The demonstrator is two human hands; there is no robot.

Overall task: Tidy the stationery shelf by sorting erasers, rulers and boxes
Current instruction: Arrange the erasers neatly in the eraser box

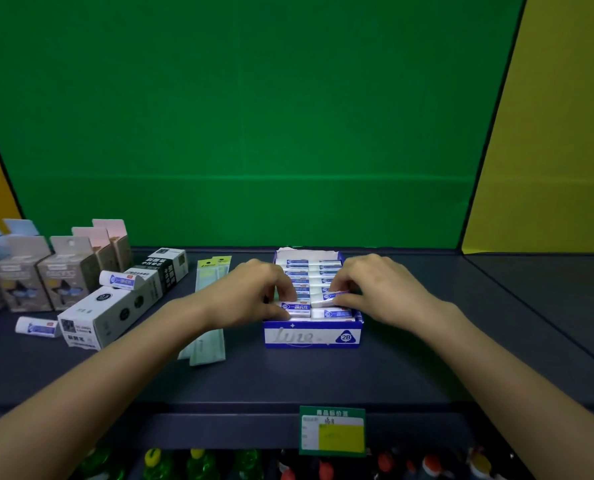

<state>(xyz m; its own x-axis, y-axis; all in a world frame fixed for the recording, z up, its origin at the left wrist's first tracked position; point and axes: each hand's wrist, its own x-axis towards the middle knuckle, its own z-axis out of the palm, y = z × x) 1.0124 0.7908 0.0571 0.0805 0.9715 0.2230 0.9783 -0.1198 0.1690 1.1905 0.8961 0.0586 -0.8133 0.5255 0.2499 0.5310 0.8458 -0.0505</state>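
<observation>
A blue and white eraser box (312, 336) marked 2B stands open on the dark shelf, filled with two rows of white erasers in blue sleeves. My left hand (254, 292) pinches an eraser (297, 307) in the left row near the box's front. My right hand (378, 289) grips a tilted eraser (326, 298) in the right row. Two loose erasers lie to the left, one (120, 279) on top of a white box, one (37, 327) on the shelf. Packaged rulers (210, 271) lie under my left wrist.
White and black boxes (115, 311) lie on their sides left of the rulers. Upright grey, pink and blue cartons (60, 271) stand at the far left. A green price tag (331, 431) hangs on the shelf's front edge. Coloured items fill the shelf below.
</observation>
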